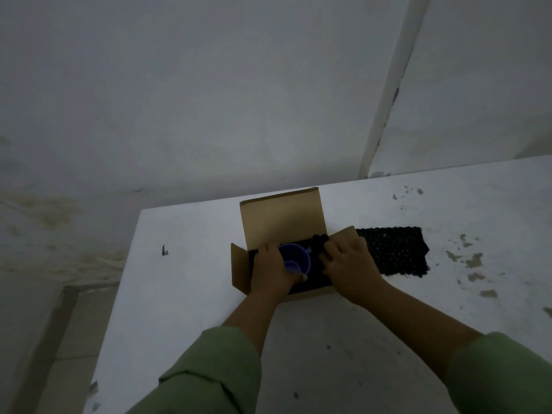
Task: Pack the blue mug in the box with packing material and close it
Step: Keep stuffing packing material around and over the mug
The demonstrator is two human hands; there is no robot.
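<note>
1. Left hand [273, 271] curled round the mug [295, 259], thumb at its near rim, holding it inside the box [239, 271].
2. Right hand [349, 264] flat, fingers spread, pressing the black wrap [394, 252] down at the box's right edge.
3. Mug upright, mouth open upward, sitting on the wrap that lines the box.
4. Wrap's free end trailing out over the right flap onto the table [185, 279].
5. Lid [282, 218] standing open behind.
6. Green sleeves [209, 377] at the bottom edge.
</note>
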